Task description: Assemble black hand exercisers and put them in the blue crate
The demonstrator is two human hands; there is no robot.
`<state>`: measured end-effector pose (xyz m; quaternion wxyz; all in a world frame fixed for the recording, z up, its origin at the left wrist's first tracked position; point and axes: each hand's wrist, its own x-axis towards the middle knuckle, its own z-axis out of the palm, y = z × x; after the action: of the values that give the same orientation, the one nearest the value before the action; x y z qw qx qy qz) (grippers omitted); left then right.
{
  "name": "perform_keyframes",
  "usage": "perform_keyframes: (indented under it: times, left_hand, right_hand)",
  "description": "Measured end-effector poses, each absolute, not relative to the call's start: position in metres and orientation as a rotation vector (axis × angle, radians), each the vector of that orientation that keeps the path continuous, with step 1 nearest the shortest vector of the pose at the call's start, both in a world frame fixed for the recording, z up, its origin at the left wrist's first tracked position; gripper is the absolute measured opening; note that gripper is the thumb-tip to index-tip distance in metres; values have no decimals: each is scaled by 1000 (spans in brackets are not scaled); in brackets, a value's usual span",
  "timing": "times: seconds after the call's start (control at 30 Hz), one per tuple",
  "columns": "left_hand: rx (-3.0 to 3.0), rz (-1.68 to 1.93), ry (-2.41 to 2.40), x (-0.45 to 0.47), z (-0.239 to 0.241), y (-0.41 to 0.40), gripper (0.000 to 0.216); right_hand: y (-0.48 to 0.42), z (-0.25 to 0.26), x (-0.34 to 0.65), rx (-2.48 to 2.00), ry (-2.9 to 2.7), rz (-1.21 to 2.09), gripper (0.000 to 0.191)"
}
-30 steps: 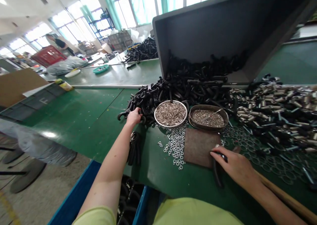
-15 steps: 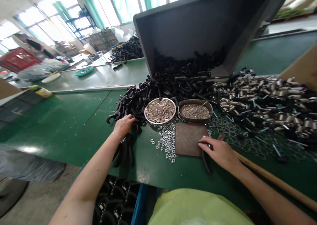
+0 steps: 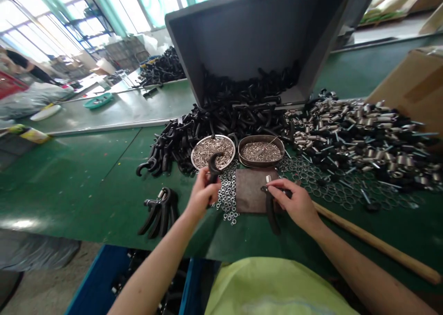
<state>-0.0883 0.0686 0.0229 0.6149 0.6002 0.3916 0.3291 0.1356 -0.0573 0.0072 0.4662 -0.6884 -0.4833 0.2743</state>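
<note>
My left hand (image 3: 201,196) is closed round a black curved handle piece (image 3: 213,165), held upright over the loose washers (image 3: 226,195). My right hand (image 3: 294,202) pinches another black handle piece (image 3: 270,213) lying at the right edge of a brown square pad (image 3: 251,190). Behind them stand a round silver dish of small pins (image 3: 208,151) and a darker dish of tiny metal parts (image 3: 261,151). A big heap of black handles (image 3: 221,121) spills from a tipped grey bin (image 3: 256,38).
A few assembled black grippers (image 3: 159,211) lie left of my hands. Springs and metal sleeves (image 3: 360,130) cover the right of the green table (image 3: 79,181). A wooden stick (image 3: 377,245) lies at right, a cardboard box (image 3: 411,86) beyond. A blue crate (image 3: 104,282) sits below the table edge.
My left hand pulled a black handle out of the heap and brought it toward the pad. My right hand stayed on its handle piece. The view swung right.
</note>
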Motion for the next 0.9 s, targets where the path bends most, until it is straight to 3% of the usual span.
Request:
perform_keyframes:
  times: [0.2, 0.6, 0.8, 0.9]
  left_hand:
    - [1037, 613, 740, -30, 4, -9, 50]
    - [1540, 539, 1003, -27, 9, -21, 62]
    - [1065, 435, 842, -26, 9, -9, 58]
    - [921, 441, 802, -27, 13, -3, 58]
  right_hand:
    - [-61, 26, 119, -1604, -1202, 588, 24]
    - [-65, 18, 117, -1668, -1319, 522, 21]
    - [-57, 25, 130, -1588, -1550, 655, 22]
    - [-62, 28, 137, -1477, -1729, 540, 24]
